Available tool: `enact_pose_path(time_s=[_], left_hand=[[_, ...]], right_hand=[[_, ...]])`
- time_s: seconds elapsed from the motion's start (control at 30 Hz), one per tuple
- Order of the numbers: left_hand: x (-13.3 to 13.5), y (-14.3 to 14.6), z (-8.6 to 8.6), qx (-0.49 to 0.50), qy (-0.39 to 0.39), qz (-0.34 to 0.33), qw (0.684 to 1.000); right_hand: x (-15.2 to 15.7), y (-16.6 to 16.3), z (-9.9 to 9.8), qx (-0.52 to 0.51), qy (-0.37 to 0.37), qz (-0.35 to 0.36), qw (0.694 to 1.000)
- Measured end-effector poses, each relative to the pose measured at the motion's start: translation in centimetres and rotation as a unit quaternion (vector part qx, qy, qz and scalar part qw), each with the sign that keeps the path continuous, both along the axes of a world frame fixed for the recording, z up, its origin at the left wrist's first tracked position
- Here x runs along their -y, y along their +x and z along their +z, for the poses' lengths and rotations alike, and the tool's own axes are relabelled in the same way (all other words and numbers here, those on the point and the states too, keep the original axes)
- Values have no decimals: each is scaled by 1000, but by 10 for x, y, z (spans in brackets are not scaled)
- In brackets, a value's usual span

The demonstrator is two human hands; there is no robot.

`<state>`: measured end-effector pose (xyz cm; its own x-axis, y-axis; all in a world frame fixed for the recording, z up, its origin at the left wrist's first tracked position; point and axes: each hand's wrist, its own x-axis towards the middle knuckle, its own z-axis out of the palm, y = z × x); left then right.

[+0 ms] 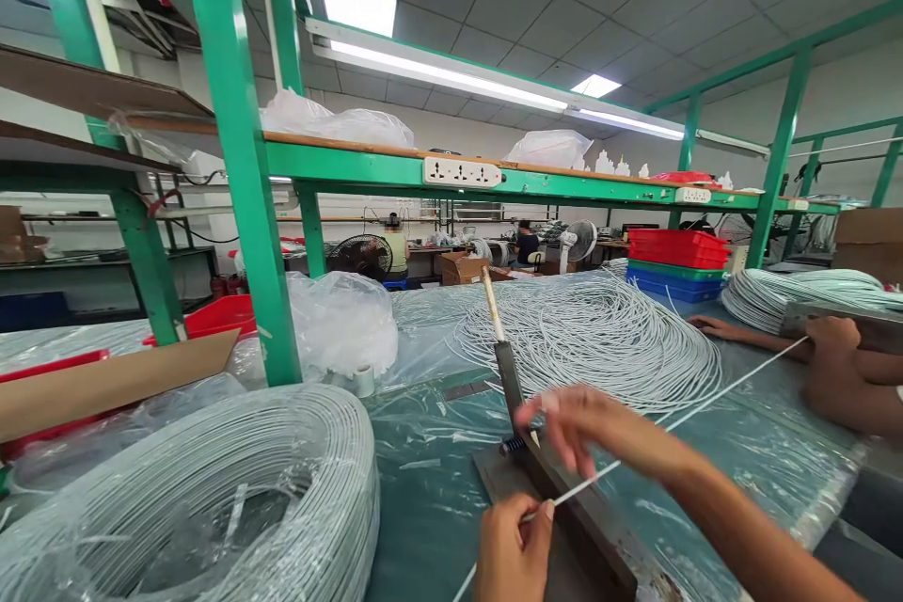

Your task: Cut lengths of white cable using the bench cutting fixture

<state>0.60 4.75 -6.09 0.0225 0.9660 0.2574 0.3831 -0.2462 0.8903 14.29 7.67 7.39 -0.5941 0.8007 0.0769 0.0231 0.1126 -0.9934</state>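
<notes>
At my far left sat the big wrapped coil of white cable [212, 499], its plastic torn open at the top, probably so the strand could pay off freely. Behind it leaned a flat piece of cardboard [105, 381] over red trays, and beside the green post [244, 160] lay a bunched clear bag [342, 320] with a roll of tape [363, 379] at its foot.

My left hand [512, 550] was low and near me, thumb and forefinger closed on the white cable strand [585, 482], pinching it just short of the lever cutter [557, 508] on the plastic-covered table [423, 489]. The cutter's blade arm [506, 367] stood raised, its pale handle up, leaving the bed open for the strand.

My right hand [575, 423] hovered over the cutter, fingers loosely spread and blurred; I could not tell whether it gripped anything, though it was close to the blade arm.

Beyond lay a loose heap of cut cable [599, 329]. At the right, another person's hands [832, 348] held the strand's far end, seemingly to keep it taut. Stacked crates [677, 263] stood behind.
</notes>
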Motion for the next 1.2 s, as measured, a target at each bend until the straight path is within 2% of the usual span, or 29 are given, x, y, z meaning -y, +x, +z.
enact_pose_path(time_s=[0.1, 0.17, 0.23, 0.37, 0.53, 0.7, 0.83, 1.0, 1.2], left_hand=[[-2, 1, -1, -8, 25, 10, 1000], [-5, 0, -2, 1, 9, 6, 1000], [-7, -2, -4, 9, -20, 0, 1000], [-13, -3, -13, 25, -40, 6, 999], [-19, -3, -23, 47, -65, 10, 997], [-19, -4, -20, 78, -69, -13, 994], [-17, -7, -16, 51, -62, -14, 997], [-14, -8, -8, 50, -71, -49, 995], [-10, -10, 1, 36, -73, -72, 994]], right_hand=[[-81, 4, 21, -14, 27, -150, 988], [-128, -3, 28, 8, 3, -193, 981], [-163, -17, 30, 31, -27, -206, 978], [-195, -42, 29, 58, -74, -189, 977], [-203, -52, 31, 69, -110, -162, 978], [-186, -45, 43, 54, -114, -163, 979], [-151, -18, 60, 13, -102, -130, 986], [-79, 34, 66, -22, -106, -100, 989], [25, 70, 38, -19, -135, -103, 985]])
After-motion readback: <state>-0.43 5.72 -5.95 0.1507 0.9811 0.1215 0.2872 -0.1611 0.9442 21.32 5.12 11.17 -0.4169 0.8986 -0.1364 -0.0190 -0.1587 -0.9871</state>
